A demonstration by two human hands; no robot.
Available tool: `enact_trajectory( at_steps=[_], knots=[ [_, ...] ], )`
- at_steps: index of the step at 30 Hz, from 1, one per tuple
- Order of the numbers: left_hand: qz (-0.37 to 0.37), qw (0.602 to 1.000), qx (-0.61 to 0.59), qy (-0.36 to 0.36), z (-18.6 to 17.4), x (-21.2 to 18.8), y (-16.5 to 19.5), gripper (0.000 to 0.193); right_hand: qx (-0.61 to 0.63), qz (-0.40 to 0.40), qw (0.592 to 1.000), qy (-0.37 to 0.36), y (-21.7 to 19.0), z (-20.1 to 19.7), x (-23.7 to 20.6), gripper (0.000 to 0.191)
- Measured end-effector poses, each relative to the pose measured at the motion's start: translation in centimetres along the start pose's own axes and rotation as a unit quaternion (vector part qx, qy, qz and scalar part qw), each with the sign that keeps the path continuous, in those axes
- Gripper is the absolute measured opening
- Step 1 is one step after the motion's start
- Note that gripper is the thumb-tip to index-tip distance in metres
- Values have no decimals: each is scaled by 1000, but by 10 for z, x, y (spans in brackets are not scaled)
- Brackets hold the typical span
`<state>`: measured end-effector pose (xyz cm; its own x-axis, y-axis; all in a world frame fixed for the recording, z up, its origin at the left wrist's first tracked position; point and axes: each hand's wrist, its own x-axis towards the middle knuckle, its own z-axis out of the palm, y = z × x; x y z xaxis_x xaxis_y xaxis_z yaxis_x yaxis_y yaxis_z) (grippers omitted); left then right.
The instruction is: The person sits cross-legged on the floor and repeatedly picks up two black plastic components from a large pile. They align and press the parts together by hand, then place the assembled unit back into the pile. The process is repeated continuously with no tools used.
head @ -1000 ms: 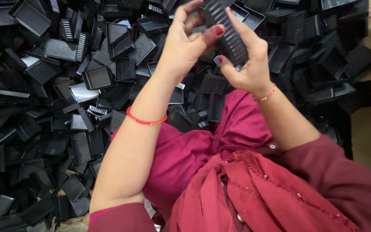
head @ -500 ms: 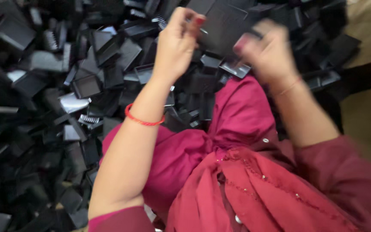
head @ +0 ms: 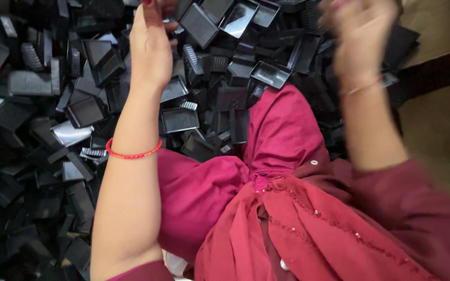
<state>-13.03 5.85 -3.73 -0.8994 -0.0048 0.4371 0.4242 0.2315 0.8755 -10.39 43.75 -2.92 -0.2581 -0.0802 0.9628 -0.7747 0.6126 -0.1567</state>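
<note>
My left hand [head: 149,49] is raised over a big heap of black plastic tray-like parts [head: 79,112], with a red thread bracelet [head: 133,154] on its wrist. Its fingertips reach the top edge of the view, next to a black rectangular part [head: 199,23]; whether they grip it is hidden. My right hand [head: 360,36] is lifted at the upper right and blurred by motion, with a thin bangle [head: 361,87] on the wrist. Nothing can be made out in its fingers.
Black parts cover the floor from the left edge to the upper right [head: 272,73]. Magenta clothing [head: 287,218] over my lap fills the lower middle. A tan floor with a dark strip [head: 438,73] lies at the right.
Both hands held a long black ribbed part together a second ago. They have since moved apart and upward, and that part is no longer seen between them.
</note>
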Motion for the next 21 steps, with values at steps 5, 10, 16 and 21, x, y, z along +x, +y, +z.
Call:
enact_trajectory(
  at_steps=[5, 10, 16, 21],
  knots=[
    [38, 999, 23, 13, -4, -3, -8, 67, 39, 117, 922, -368, -45, 79, -88, 55],
    [117, 993, 15, 9, 2, -5, -13, 69, -72, 68, 866, -490, -45, 134, -146, 89],
    [111, 991, 77, 7, 5, -8, -12, 43, -29, 118, 865, -487, 6, 152, -149, 56],
    [-15, 997, 59, -49, 16, -6, 8, 40, 243, 336, 874, -252, 14, 134, -65, 27]
  ],
)
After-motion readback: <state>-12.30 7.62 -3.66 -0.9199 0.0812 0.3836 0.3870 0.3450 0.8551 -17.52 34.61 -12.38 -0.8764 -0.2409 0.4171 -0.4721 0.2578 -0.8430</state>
